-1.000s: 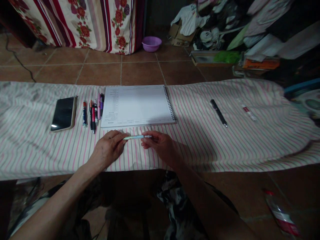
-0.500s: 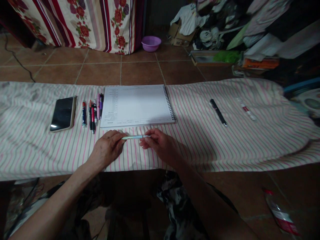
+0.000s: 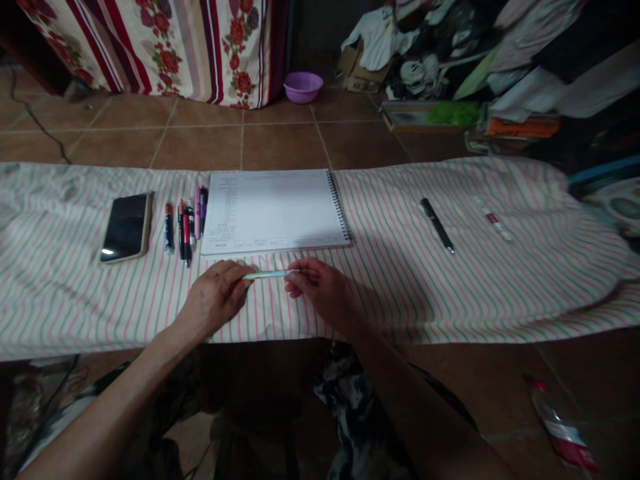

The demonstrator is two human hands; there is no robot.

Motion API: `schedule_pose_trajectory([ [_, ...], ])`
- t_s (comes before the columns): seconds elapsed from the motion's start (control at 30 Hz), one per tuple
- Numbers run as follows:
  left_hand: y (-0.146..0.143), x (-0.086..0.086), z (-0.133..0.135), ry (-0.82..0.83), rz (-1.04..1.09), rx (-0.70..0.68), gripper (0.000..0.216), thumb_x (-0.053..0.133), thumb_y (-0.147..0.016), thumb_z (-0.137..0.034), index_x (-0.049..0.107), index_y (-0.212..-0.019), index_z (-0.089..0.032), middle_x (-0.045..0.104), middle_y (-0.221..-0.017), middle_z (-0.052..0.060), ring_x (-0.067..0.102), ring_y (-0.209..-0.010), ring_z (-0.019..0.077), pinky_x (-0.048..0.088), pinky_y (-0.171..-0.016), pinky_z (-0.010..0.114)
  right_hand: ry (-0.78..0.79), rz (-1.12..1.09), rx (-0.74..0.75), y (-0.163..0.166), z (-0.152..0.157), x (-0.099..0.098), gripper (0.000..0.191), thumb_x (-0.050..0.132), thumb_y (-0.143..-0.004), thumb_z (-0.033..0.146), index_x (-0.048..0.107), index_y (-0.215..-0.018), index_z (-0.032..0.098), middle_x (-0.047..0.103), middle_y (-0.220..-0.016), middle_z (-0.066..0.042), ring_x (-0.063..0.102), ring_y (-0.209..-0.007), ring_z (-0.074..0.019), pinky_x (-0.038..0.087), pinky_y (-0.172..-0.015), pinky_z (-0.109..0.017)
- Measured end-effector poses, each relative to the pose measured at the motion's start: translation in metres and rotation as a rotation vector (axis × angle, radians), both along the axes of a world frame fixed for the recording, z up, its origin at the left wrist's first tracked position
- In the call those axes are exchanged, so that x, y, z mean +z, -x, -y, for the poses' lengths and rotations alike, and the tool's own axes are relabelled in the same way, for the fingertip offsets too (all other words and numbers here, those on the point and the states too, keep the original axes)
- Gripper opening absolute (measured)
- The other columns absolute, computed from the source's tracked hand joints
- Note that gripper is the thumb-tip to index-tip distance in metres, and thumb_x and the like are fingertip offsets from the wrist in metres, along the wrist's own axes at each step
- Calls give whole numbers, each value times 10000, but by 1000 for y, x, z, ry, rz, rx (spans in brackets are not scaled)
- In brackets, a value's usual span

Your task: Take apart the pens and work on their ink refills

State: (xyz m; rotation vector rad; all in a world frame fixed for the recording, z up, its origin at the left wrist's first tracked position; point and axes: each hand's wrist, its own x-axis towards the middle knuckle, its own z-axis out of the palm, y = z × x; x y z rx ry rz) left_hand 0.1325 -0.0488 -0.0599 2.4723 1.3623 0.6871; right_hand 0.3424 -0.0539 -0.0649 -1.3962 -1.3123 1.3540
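Observation:
A slim light blue-green pen point(image 3: 267, 275) lies level between my two hands, just in front of the spiral notebook point(image 3: 283, 207). My left hand point(image 3: 215, 293) is closed on the pen's left end. At the other end, the fingers of my right hand point(image 3: 320, 287) pinch the pen's pale tip, which they partly hide. The notebook is open to a mostly blank page, its wire binding on the right. Left of it lie several pens point(image 3: 186, 230) side by side, and beyond them a dark-screened phone point(image 3: 126, 227).
On the striped cloth point(image 3: 390, 293) to the right lie a black pen point(image 3: 437, 225) and a white tube with a red label point(image 3: 495, 222). A purple basin point(image 3: 303, 87) stands on the tiled floor behind. A bottle point(image 3: 563, 427) lies on the floor at lower right.
The fingers of my right hand have drawn closer together around the pen's right end. My left hand and the pen look almost unmoved.

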Motion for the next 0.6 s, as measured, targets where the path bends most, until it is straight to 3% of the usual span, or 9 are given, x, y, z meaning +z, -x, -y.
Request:
schedule_pose_trajectory([
  [0.6,1,-3,-1,9,14,-12,221,484,-835,-255,586,-1001,-152,635,-898,81,568,-861,195,474,-777,342,-56,-45,-19,1,0,0,135,588,-737,262,577,-835,169,636,-630,13,618,-548,-104,512,-546,-213],
])
